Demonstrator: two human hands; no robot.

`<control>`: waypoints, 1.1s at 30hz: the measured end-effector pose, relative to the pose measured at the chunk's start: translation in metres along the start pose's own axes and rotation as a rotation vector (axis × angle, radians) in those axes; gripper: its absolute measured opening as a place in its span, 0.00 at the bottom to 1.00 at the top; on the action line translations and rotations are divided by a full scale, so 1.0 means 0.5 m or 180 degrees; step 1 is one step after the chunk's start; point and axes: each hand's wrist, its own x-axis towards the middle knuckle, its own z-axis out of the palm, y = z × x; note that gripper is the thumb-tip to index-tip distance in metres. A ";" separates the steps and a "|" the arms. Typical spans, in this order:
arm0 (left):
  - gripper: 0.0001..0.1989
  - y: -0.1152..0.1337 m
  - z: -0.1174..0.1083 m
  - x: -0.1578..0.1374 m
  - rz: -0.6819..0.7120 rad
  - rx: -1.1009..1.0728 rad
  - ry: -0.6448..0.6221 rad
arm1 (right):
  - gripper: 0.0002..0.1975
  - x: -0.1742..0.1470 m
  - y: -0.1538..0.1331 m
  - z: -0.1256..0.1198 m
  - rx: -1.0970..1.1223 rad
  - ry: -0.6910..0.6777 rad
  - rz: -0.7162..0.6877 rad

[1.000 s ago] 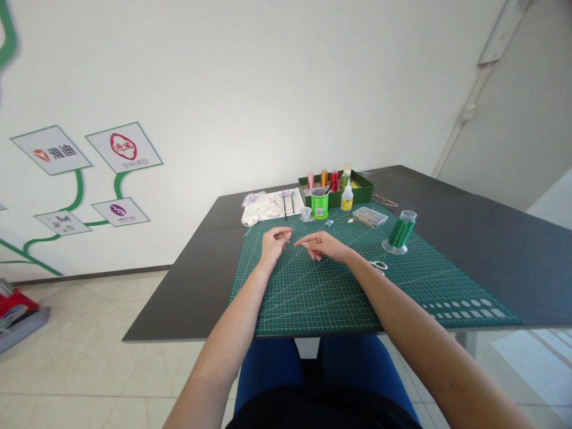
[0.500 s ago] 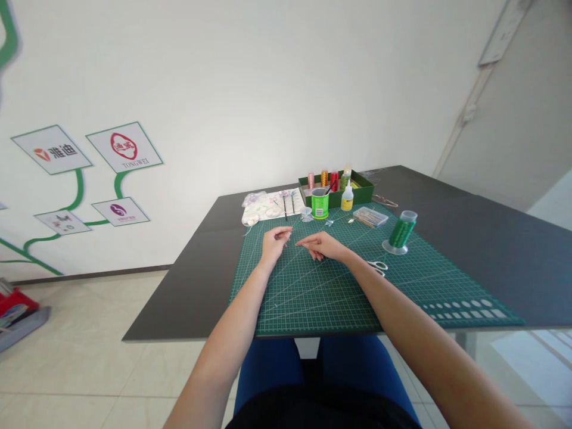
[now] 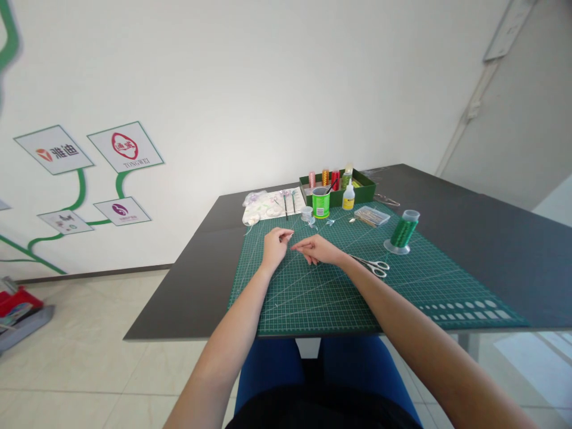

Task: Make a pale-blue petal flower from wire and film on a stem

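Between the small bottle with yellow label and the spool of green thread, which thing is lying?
In the head view, a clear plastic box lies on the green mat between the bottle and the spool.

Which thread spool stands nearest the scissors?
The dark green spool on the cutting mat; the pink, orange, red and pale green spools stand farther back, in the box.

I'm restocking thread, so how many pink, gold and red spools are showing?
3: a pink spool, a gold spool and a red spool, all in the green box; others may be hidden.
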 end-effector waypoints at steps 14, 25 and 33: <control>0.15 -0.007 0.001 -0.008 0.0508 0.0860 -0.0555 | 0.19 -0.006 -0.022 -0.012 -0.0053 0.0163 -0.0119; 0.13 -0.005 0.004 -0.009 0.0574 0.0797 -0.0756 | 0.19 -0.013 -0.032 -0.035 -0.0021 0.0613 -0.0275; 0.15 0.007 0.003 -0.010 0.0706 0.0768 -0.0935 | 0.19 -0.018 -0.033 -0.049 0.0006 0.0946 -0.0314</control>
